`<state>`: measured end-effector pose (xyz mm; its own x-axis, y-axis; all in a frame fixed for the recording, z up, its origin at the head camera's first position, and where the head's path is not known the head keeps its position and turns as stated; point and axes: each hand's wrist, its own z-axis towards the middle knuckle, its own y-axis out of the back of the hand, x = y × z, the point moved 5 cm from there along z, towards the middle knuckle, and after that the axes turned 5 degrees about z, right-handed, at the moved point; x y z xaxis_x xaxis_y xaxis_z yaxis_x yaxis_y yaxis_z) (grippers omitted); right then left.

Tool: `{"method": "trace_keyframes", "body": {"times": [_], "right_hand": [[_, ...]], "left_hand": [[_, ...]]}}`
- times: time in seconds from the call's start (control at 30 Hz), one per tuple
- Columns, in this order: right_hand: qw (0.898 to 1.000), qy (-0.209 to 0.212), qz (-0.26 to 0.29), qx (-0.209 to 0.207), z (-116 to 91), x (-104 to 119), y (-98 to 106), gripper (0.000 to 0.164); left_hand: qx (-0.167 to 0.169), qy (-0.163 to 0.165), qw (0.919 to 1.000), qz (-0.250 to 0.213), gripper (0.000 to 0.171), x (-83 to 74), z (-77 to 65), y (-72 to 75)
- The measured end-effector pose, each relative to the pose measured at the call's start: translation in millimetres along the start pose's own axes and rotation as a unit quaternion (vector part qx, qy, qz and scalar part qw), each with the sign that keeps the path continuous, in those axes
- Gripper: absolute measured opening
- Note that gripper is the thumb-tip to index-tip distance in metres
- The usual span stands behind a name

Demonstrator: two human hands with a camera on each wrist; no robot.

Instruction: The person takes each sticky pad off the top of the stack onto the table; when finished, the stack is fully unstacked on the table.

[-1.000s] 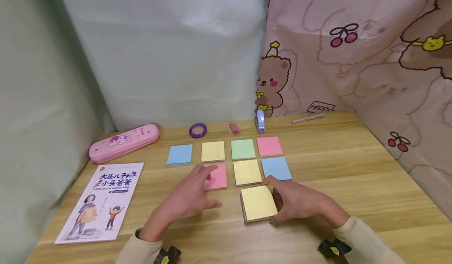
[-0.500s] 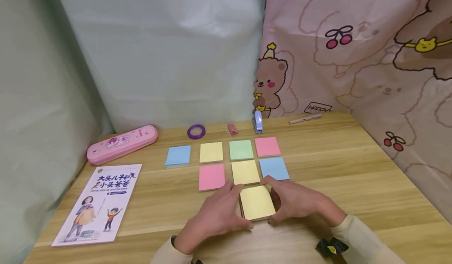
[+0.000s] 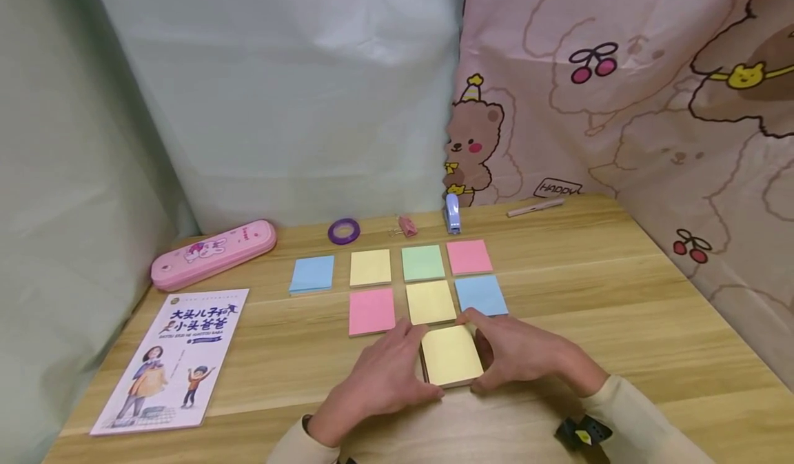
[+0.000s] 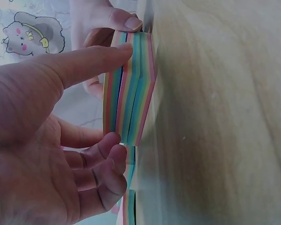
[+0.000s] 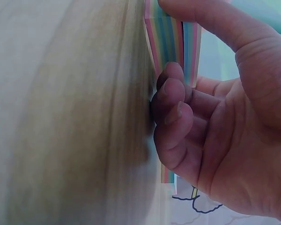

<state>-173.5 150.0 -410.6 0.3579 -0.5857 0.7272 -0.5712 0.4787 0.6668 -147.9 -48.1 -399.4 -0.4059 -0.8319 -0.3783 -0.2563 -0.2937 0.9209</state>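
A stack of sticky note pads, yellow on top, sits on the table near its front, between my two hands. My left hand grips its left side, thumb at the near edge and fingers toward the far edge. From the right, my right hand holds it the same way. Layered coloured edges of the stacked pads show in the left wrist view, the top one slightly offset. Just beyond the stack lie a yellow pad, a pink pad and a blue pad.
A farther row holds blue, yellow, green and pink pads. Behind stand purple tape, a binder clip, a stapler and a pen. A booklet and pink pencil case lie left.
My left hand has moved right from beside the pink pad to the stack and taken hold of its left side. My right hand has kept its grip; little differs over the last half second.
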Motion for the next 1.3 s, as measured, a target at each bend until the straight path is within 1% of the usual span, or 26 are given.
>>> {"method": "trace_keyframes", "body": {"times": [0.23,0.53,0.77,1.0,1.13,1.3], "right_hand": [[1.000,0.002,-0.009,-0.002,-1,0,1,0.078],[1.000,-0.012,-0.014,0.003,-1,0,2,0.081],[1.000,-0.010,-0.012,0.000,-1,1,2,0.080],[1.000,-0.009,-0.014,0.001,-1,3,2,0.078],[1.000,-0.017,-0.014,0.004,-1,3,2,0.078],[1.000,-0.022,-0.006,0.007,-2,2,1,0.080]], "left_hand": [[0.005,0.002,0.9999,-0.010,0.092,2.5,0.5,0.0],[0.011,0.008,0.9999,-0.006,0.089,4.8,-0.1,-1.0],[0.014,0.005,0.9998,-0.009,0.088,6.7,-1.7,0.3],[0.006,-0.001,0.9994,-0.034,0.079,14.0,-5.6,2.9],[0.002,-0.003,0.9988,-0.049,0.079,18.2,-8.5,4.2],[-0.011,-0.013,0.9989,-0.045,0.084,20.0,-13.4,7.4]]}}
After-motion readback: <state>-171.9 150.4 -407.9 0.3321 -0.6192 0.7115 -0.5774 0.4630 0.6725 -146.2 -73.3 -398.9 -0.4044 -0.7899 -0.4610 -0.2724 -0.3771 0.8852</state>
